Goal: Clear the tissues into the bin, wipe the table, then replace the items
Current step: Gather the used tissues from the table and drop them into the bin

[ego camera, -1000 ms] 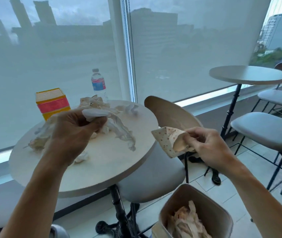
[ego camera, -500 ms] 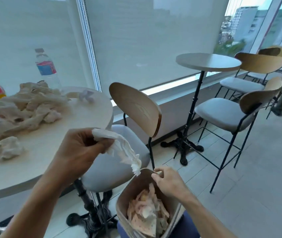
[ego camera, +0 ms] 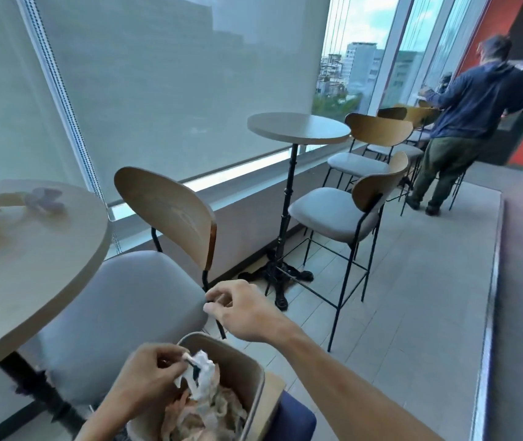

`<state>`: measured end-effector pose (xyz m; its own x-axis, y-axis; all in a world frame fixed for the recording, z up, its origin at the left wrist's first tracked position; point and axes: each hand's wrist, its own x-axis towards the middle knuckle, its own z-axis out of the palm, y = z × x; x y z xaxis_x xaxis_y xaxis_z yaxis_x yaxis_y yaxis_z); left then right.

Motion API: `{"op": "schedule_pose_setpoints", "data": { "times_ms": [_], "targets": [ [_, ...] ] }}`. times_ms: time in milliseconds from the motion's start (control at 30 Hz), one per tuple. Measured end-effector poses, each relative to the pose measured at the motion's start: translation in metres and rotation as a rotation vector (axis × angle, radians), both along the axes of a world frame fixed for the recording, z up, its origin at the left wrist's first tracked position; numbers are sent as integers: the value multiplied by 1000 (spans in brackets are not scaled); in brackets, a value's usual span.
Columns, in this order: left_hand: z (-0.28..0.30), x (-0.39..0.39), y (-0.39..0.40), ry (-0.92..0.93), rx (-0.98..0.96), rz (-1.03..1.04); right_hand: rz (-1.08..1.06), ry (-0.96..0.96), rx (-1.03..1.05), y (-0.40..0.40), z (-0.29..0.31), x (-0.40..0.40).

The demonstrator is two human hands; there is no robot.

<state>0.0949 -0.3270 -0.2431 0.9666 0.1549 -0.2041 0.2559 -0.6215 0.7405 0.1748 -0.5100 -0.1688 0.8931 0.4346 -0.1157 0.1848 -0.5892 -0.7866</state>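
Left hand: the left hand point(ego camera: 145, 377) is over the bin's near-left side, fingers curled, pinching a white tissue point(ego camera: 197, 374) that hangs into the opening.
Right hand: the right hand point(ego camera: 241, 308) hovers above the bin's far rim, fingers loosely curled and holding nothing, thumb and forefinger close together.
Bin: the bin point(ego camera: 250, 370) stands on the floor below the hands, part-filled with crumpled tissues, pinkish and pale.
Table: the table point(ego camera: 31, 265) is at the left; blurred tissues point(ego camera: 43, 198) lie near its far edge.
Chair: a chair point(ego camera: 164, 211) with a grey seat stands between table and bin, its seat tucked partly under the tabletop, its edge just beside the right hand.
Beyond: a second table point(ego camera: 298, 127) by the window, with more chairs point(ego camera: 378, 132) past it.
Far right: a person point(ego camera: 470, 113) in a dark blue top stands with back turned, well apart.
Blind: a blind point(ego camera: 164, 74) covers the window.
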Motion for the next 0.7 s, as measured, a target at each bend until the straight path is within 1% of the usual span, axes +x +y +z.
{"op": "schedule_pose_setpoints", "data": {
  "times_ms": [100, 200, 400, 467, 567, 700],
  "targets": [
    [-14, 7, 5, 52, 76, -90, 28, -11, 16, 1, 8, -1],
    [14, 7, 8, 10, 37, -96, 82, -23, 29, 7, 20, -4],
    [84, -1, 21, -192, 1, -73, 180, -80, 84, 34, 55, -9],
    [109, -7, 29, -257, 18, -73, 211, -119, 112, 47, 70, -11],
    [144, -22, 45, -381, 65, -57, 215, -205, 156, 72, 95, -14],
    [180, -49, 80, -503, 88, 50, 212, -351, 176, 112, 125, -23]
  ]
}}
